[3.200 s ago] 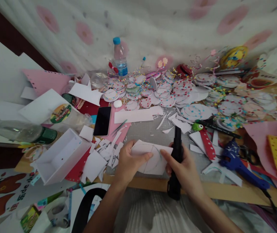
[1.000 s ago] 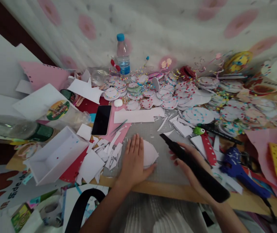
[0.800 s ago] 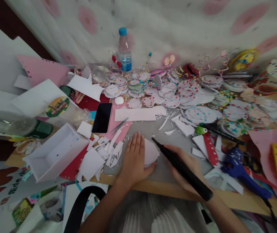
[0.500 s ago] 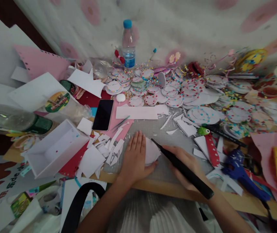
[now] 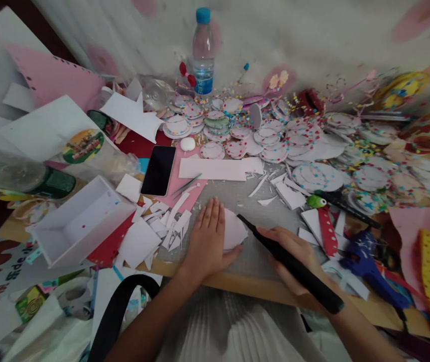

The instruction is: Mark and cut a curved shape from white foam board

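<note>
My left hand (image 5: 207, 239) lies flat, fingers stretched out, pressing a pale, round-edged sheet piece (image 5: 234, 230) onto the grey mat (image 5: 260, 266). Part of that piece is hidden under the palm. My right hand (image 5: 292, 256) is closed around a long black pen-shaped tool (image 5: 294, 266) that narrows to a thin tip. The tip points up and left and sits at the piece's right edge; whether it touches is too fine to tell. White offcuts (image 5: 181, 221) lie just left of my left hand.
A phone (image 5: 158, 171), tweezers (image 5: 187, 185) and a pale strip (image 5: 213, 170) lie beyond my hands. A white box (image 5: 83, 221) stands left. Dotted discs (image 5: 267, 141) are heaped at the back by a water bottle (image 5: 203, 55). A blue glue gun (image 5: 373, 271) lies right.
The view has shifted slightly, so the back of the table appears higher. The black tool's tip remains by the piece's right edge, and both hands keep nearly the same pose.
</note>
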{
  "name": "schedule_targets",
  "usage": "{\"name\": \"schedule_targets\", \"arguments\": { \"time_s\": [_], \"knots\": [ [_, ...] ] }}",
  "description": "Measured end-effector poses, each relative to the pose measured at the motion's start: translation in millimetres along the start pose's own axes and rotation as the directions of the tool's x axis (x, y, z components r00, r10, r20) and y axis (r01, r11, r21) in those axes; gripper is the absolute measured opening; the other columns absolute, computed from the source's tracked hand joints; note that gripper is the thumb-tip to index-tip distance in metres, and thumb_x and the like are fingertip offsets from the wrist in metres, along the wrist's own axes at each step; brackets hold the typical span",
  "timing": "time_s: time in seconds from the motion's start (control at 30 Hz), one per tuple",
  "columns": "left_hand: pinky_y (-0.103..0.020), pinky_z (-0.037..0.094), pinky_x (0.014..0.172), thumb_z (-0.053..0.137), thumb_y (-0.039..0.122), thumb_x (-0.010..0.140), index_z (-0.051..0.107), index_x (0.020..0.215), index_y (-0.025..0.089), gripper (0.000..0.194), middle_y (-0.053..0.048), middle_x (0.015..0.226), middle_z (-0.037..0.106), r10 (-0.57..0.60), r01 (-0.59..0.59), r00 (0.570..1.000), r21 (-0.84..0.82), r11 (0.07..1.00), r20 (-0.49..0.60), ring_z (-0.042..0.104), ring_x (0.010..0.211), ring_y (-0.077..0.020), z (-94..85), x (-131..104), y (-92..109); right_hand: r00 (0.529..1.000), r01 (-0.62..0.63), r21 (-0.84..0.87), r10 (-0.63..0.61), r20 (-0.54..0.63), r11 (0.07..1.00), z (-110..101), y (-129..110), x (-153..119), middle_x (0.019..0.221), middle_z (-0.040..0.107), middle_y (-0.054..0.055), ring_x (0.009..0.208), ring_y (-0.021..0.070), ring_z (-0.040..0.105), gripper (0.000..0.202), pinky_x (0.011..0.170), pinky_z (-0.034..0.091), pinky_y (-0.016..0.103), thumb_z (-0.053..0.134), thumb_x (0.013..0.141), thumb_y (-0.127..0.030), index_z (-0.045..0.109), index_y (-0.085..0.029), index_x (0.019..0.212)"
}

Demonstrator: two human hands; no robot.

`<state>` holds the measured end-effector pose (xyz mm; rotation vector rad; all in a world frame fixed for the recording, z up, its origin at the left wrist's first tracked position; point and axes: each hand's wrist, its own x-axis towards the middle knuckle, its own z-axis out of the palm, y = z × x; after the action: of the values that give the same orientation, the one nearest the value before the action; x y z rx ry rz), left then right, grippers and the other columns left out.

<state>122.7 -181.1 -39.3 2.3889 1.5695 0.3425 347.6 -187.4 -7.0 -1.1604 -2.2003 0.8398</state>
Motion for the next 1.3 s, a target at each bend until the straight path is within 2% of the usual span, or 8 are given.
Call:
{"name": "schedule_targets", "arguments": {
  "time_s": [0.37,0.63,0.8,1.0,1.07,1.13,1.2,1.3],
  "knots": [
    [-0.05,0.018,0.115,0.053,0.059,0.08,0.018,0.146,0.0,0.095,-0.026,0.155,0.014,0.006,-0.006,1.0,0.017,1.0,0.002,0.007,0.145,-0.0337,1.8,0,-1,0.997,-0.045,-0.003,0.045,0.069,0.999,-6,-4,-8,0.085,0.062,0.006,0.073,0.0237,0.062,0.059,0.063,0.05,0.036,0.048,0.076,-0.012,0.044,-0.028,0.132],
    [-0.052,0.018,0.115,0.05,0.062,0.081,0.021,0.144,-0.003,0.095,-0.028,0.154,0.015,0.02,-0.021,0.999,0.035,0.999,0.026,0.008,0.145,-0.0352,-0.7,1,-1,0.996,-0.088,0.021,0.087,0.028,0.996,6,-12,-22,0.095,0.063,0.007,0.081,0.0236,0.064,0.061,0.068,0.051,0.035,0.048,0.078,-0.011,0.039,-0.027,0.136],
    [-0.052,0.017,0.115,0.05,0.06,0.082,0.022,0.143,-0.004,0.094,-0.029,0.153,0.017,-0.002,0.001,1.0,0.056,0.998,0.017,0.01,0.145,-0.036,1.2,3,4,0.99,-0.134,0.021,0.135,-0.04,0.991,7,-16,-17,0.104,0.06,0.009,0.093,0.0244,0.062,0.048,0.078,0.05,0.037,0.051,0.082,-0.019,0.045,-0.023,0.13],
    [-0.056,0.016,0.114,0.046,0.063,0.084,0.019,0.143,-0.008,0.096,-0.032,0.151,0.019,-0.203,0.212,0.976,0.122,0.97,-0.083,0.011,0.144,-0.0388,6.8,9,20,0.951,0.094,0.228,-0.02,-0.308,0.969,2,-6,30,0.13,0.05,0.013,0.12,0.0312,0.046,0.029,0.097,0.039,0.047,0.051,0.085,-0.032,0.064,-0.022,0.109],
    [-0.056,0.014,0.114,0.046,0.07,0.08,0.02,0.143,-0.007,0.103,-0.032,0.151,0.019,-0.168,0.175,0.984,0.124,0.977,-0.066,0.011,0.144,-0.0389,3.8,10,18,0.926,0.194,0.481,0.002,-0.377,0.855,5,-4,46,0.114,0.061,0.011,0.107,0.0276,0.055,0.019,0.09,0.042,0.044,0.053,0.084,-0.03,0.067,-0.021,0.093],
    [-0.054,0.012,0.115,0.047,0.078,0.073,0.022,0.144,-0.005,0.113,-0.03,0.152,0.018,-0.049,0.048,0.999,0.107,0.993,0.003,0.012,0.144,-0.0378,-1.1,9,10,0.924,0.257,0.687,0.036,-0.382,0.679,10,-6,59,0.077,0.065,0.007,0.073,0.0212,0.059,0.017,0.07,0.044,0.037,0.054,0.083,-0.03,0.063,-0.021,0.072],
    [-0.052,0.011,0.116,0.049,0.084,0.065,0.022,0.144,-0.004,0.122,-0.028,0.153,0.017,0.074,-0.081,0.994,0.083,0.993,0.081,0.012,0.144,-0.0369,-5.3,8,2,0.931,0.274,0.776,0.045,-0.361,0.568,16,-9,66,0.048,0.048,-0.001,0.047,0.0151,0.044,0.028,0.053,0.037,0.031,0.053,0.084,-0.032,0.05,-0.022,0.057],
    [-0.05,0.009,0.117,0.053,0.08,0.065,0.022,0.144,-0.005,0.121,-0.028,0.154,0.016,0.124,-0.135,0.985,0.087,0.987,0.124,0.01,0.145,-0.0363,-7.1,7,-5,0.924,0.286,0.782,0.057,-0.378,0.554,23,-14,69,0.039,0.033,-0.005,0.04,0.012,0.031,0.036,0.048,0.028,0.029,0.052,0.083,-0.03,0.04,-0.022,0.05]
  ]
}}
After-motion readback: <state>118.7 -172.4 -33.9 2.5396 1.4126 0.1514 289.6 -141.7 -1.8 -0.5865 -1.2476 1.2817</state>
